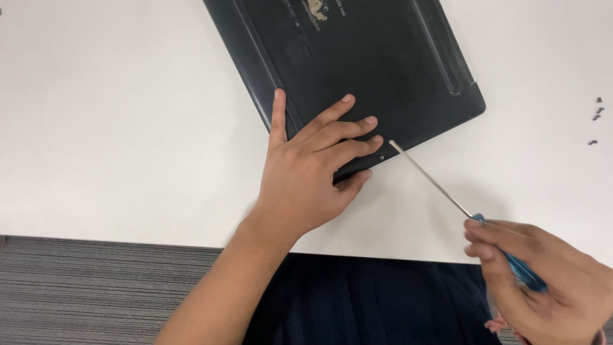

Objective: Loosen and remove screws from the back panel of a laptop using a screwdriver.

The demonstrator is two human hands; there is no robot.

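On the white table (pixel 115 128), left hand (pixel 306 172) spread flat on matte black laptop base (pixel 377 57), right hand (pixel 549 281) gripping slim steel screwdriver (pixel 447 191) (blue handle).

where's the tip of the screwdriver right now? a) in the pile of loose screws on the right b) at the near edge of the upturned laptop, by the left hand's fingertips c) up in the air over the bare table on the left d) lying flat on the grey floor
b: the screwdriver, held in the right hand, has its tip at the near edge of the laptop, just beside the fingertips of the left hand.
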